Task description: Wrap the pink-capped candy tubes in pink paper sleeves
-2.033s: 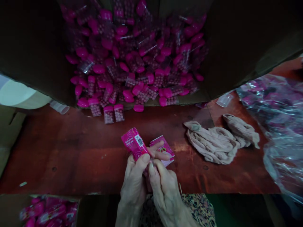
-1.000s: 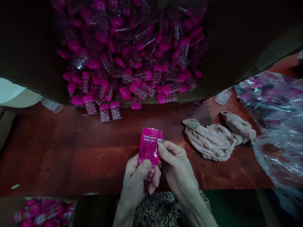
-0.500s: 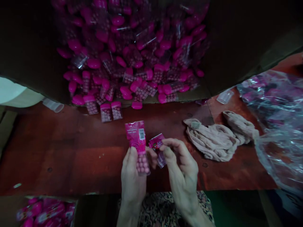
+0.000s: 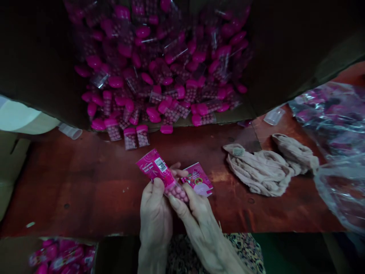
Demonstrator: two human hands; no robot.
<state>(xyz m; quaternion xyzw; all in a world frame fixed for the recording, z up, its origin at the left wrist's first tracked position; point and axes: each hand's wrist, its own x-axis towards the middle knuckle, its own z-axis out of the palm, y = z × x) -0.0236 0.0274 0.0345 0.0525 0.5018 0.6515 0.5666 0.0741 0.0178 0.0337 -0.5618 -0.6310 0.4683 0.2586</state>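
Observation:
Both of my hands are on one small clear candy container [image 4: 177,191], filled with pink balls and partly covered by a pink printed sleeve [image 4: 152,165] with a barcode. My left hand [image 4: 155,213] is closed around its middle, thumb on top. At the clear lower end, my right hand [image 4: 198,219] pinches it between thumb and fingers. The container tilts, with its sleeve end pointing up and left. Just beyond my right hand lies a flat pink printed wrapper [image 4: 198,179]; whether several are stacked there I cannot tell.
A large cardboard box [image 4: 285,76] full of pink-capped candy containers [image 4: 168,104] stands at the back. Two containers [image 4: 137,137] sit before it. Crumpled cloth gloves [image 4: 259,171] and a clear plastic bag [image 4: 342,163] lie right. Wrapped packs [image 4: 62,255] fill a box lower left.
My right hand has moved left from the flat wrapper onto the container's lower end. The container has turned from nearly upright to tilted left. The wrapper now lies flatter.

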